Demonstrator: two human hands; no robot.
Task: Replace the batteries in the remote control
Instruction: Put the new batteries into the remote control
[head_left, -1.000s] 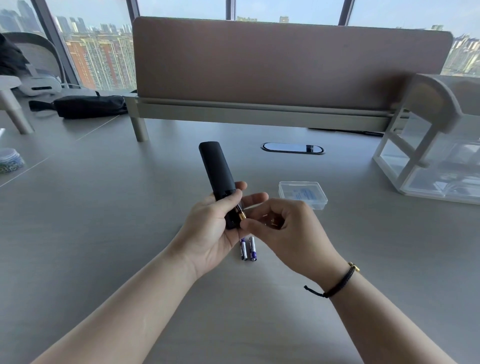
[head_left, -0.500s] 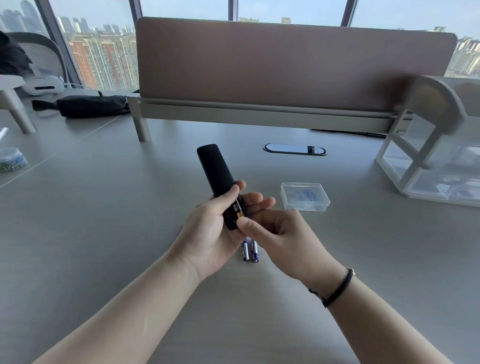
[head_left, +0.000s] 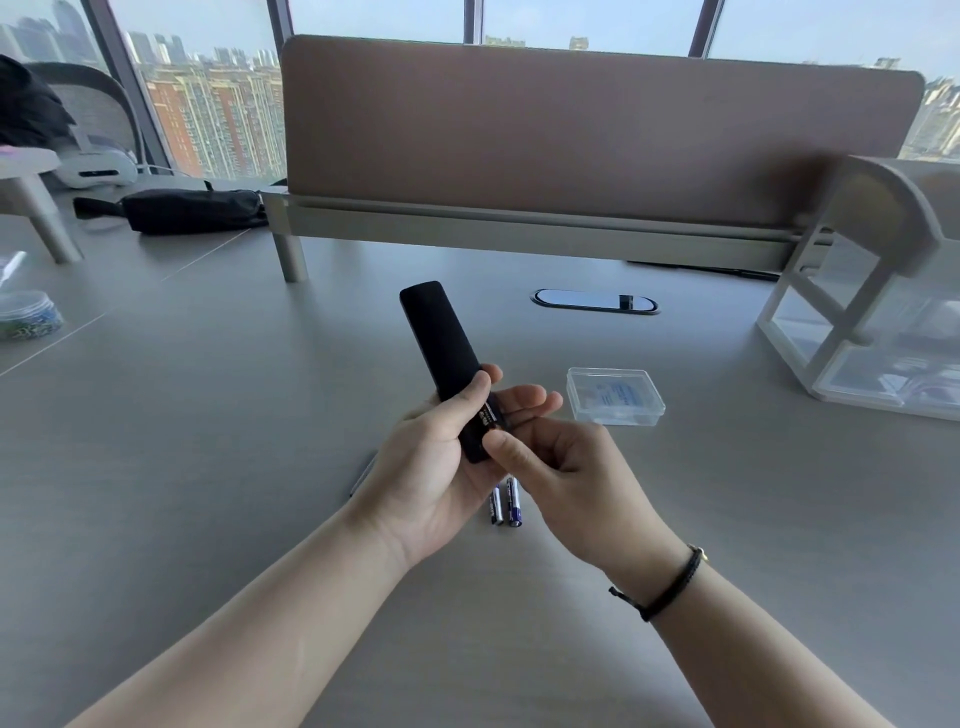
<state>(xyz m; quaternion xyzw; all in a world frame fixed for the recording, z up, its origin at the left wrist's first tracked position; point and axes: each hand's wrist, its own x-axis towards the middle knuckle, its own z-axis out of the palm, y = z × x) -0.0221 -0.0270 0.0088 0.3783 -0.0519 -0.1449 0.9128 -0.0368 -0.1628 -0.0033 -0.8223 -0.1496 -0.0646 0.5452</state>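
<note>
My left hand (head_left: 431, 478) grips the lower half of a black remote control (head_left: 441, 338), which points up and away from me with its back side up. Its open battery compartment shows white print beside my left thumb. My right hand (head_left: 571, 483) has curled fingers, and its thumb presses a battery into the compartment's lower end; the battery is almost hidden under the thumb. Two purple-and-silver batteries (head_left: 504, 506) lie side by side on the grey table (head_left: 208, 467), right below my hands. A thin grey strip (head_left: 363, 473), perhaps the cover, lies left of my left hand.
A small clear plastic box (head_left: 615, 397) sits to the right of my hands. At the right edge stands a white drawer unit (head_left: 862, 332). A desk divider (head_left: 571, 135) runs across the back, with a cable grommet (head_left: 595, 301) before it. A black pouch (head_left: 192, 210) and a jar (head_left: 26, 314) are far left.
The gold-tipped battery that my right hand pinched beside the remote has gone down into the compartment. My right thumb now covers it. The remote has tilted slightly.
</note>
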